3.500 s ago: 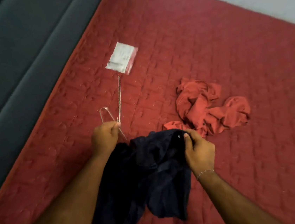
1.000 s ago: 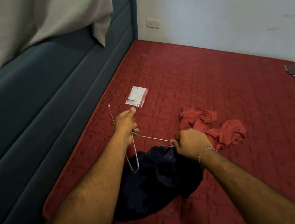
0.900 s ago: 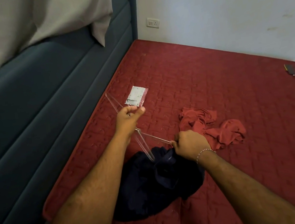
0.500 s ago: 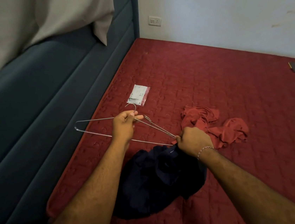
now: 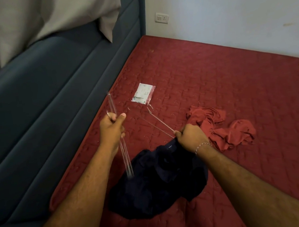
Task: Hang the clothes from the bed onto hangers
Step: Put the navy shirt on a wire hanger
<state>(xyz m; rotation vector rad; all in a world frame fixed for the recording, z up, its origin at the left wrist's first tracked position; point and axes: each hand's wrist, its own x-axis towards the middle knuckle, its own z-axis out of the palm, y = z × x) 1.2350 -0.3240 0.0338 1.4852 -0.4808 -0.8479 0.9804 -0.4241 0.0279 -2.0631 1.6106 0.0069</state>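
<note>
The left hand (image 5: 111,127) has its fingers (image 5: 121,123) curled round a wire hanger (image 5: 125,153), blurred and standing nearly on end. The right hand (image 5: 191,136) pinches the tip of a second wire hanger (image 5: 157,123) together with the collar of the navy garment (image 5: 158,179), which lies crumpled on the red bed (image 5: 215,79) between the forearms. To do this well, I would set the spare hanger aside and feed one shoulder of the other in through the neck, holding the collar open. Half a second ago the left hanger lay flat and wide; now it has swung upright. The red garment (image 5: 221,125) lies just beside the right hand, the small packet (image 5: 143,93) beyond.
</note>
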